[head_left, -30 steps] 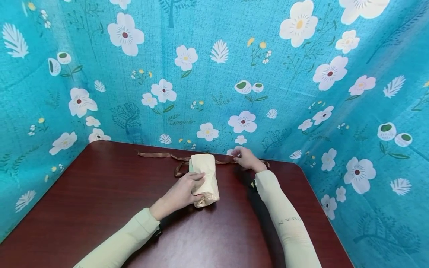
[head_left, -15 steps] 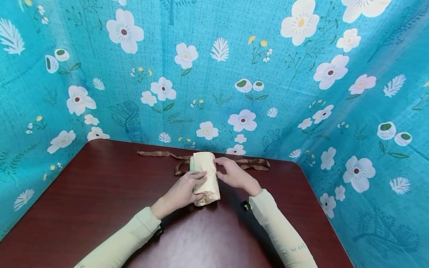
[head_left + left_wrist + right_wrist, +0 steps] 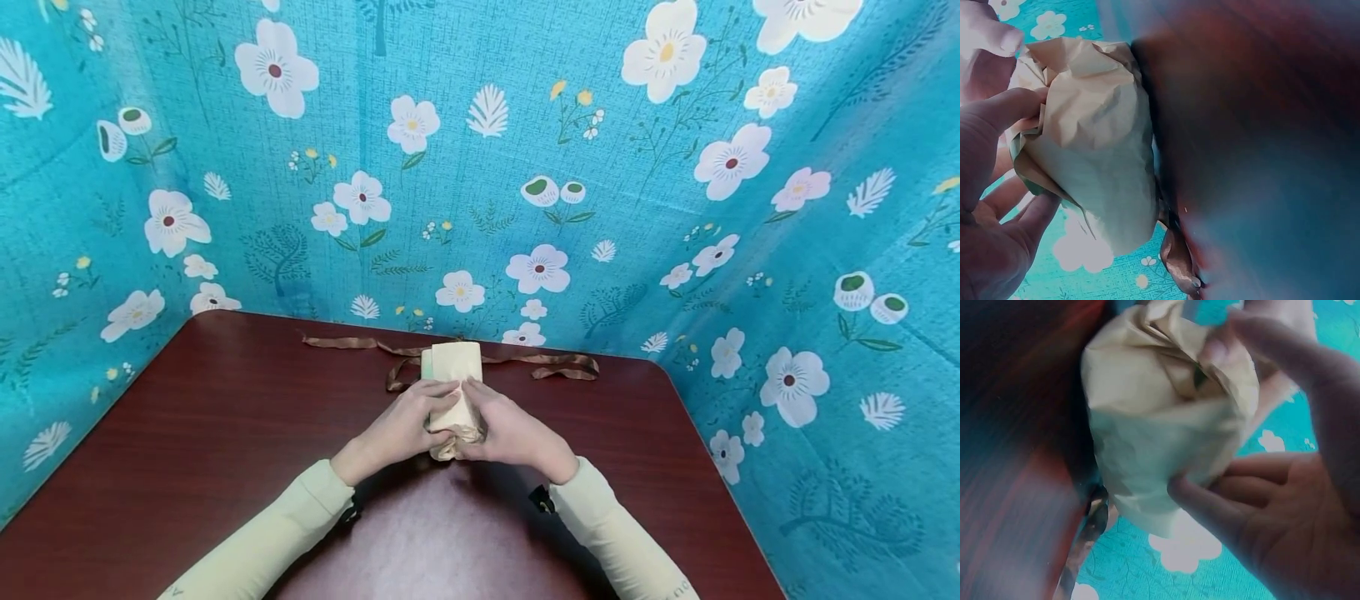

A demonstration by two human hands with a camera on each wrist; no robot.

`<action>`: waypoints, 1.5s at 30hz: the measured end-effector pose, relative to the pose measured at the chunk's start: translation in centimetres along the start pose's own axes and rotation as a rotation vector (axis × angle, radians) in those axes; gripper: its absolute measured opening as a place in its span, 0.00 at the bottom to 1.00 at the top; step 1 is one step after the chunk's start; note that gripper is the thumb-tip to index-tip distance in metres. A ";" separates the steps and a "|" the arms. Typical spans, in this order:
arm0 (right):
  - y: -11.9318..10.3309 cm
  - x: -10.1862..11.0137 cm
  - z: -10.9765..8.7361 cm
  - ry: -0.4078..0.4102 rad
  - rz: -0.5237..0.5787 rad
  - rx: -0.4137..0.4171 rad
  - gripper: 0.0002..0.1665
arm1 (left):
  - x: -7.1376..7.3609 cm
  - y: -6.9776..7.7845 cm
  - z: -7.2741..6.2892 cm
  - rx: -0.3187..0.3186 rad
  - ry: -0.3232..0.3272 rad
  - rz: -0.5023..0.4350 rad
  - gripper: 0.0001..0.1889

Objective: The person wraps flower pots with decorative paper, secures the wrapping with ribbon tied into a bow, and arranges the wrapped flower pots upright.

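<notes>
A cream paper-wrapped package lies near the back of the dark red table, with a crumpled, folded end facing me. My left hand grips its left side, thumb at the crumpled end and fingers over the top. On the right side my right hand holds it too, fingertips meeting the left ones on top. Both wrist views show the gathered paper close up; a thumb presses into its folds in the right wrist view. A brown ribbon runs behind or under the package, which hides its middle.
The ribbon's left end stretches along the table's back edge, with a loop beside the package. The reddish-brown table meets a blue flowered cloth that hangs behind and at both sides.
My right hand has let go of the ribbon on the right and come in to the package's right side, then nearer to its crumpled end. My left hand stays on the package.
</notes>
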State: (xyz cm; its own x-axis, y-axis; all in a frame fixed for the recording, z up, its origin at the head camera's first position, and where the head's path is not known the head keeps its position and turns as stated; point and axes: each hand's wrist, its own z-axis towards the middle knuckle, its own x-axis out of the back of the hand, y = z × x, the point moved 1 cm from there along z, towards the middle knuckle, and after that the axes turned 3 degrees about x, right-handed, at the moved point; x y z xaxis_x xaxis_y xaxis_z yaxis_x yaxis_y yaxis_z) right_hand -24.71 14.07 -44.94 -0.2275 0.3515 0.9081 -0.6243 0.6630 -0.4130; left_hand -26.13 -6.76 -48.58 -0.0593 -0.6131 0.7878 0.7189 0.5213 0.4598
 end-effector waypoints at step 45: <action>-0.6 -2.3 1.8 0.254 -0.280 -0.141 0.46 | 2.0 -3.6 0.0 0.009 0.001 -0.252 0.22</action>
State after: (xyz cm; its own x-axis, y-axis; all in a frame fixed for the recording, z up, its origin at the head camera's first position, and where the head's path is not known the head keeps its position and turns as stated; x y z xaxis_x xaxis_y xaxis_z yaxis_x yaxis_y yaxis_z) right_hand -25.17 11.63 -46.69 0.1404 0.2847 0.9483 -0.5235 0.8343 -0.1730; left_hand -28.82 -9.85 -48.65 -0.2353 -0.7246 0.6477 0.6753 0.3574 0.6452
